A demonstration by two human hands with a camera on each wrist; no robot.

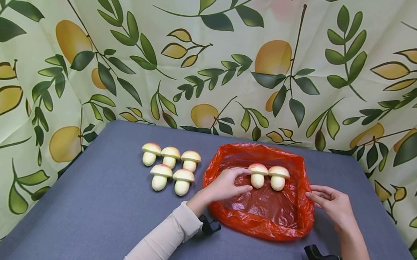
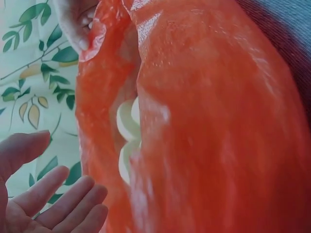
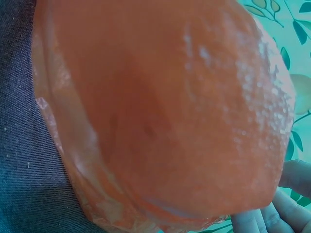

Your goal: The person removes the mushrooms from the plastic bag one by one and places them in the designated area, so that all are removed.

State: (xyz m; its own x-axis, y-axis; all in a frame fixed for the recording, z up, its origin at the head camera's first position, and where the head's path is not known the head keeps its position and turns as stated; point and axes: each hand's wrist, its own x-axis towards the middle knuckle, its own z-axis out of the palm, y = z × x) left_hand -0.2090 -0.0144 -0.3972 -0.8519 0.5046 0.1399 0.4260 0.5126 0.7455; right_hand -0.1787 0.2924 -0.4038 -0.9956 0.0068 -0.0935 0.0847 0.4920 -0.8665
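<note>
A red plastic bag (image 1: 258,229) lies spread open on the table. Two toy mushrooms (image 1: 278,178) with pale stems and reddish-cream caps stand side by side inside it. Over the bag's left part reaches the left hand (image 1: 226,186), its fingertips right by the nearer mushroom's cap; in the left wrist view that hand (image 2: 53,199) has its fingers parted with nothing between them. At the right side, the right hand (image 1: 334,206) pinches the bag's rim between thumb and fingers. The right wrist view shows its fingers (image 3: 286,213) at the bag's edge, partly hidden behind the plastic.
Several more toy mushrooms (image 1: 160,177) stand in two rows on the grey table (image 1: 101,221), left of the bag. A leaf-and-fruit patterned cloth (image 1: 217,61) hangs behind the table and along its sides. Each wrist wears a dark camera band (image 1: 322,258).
</note>
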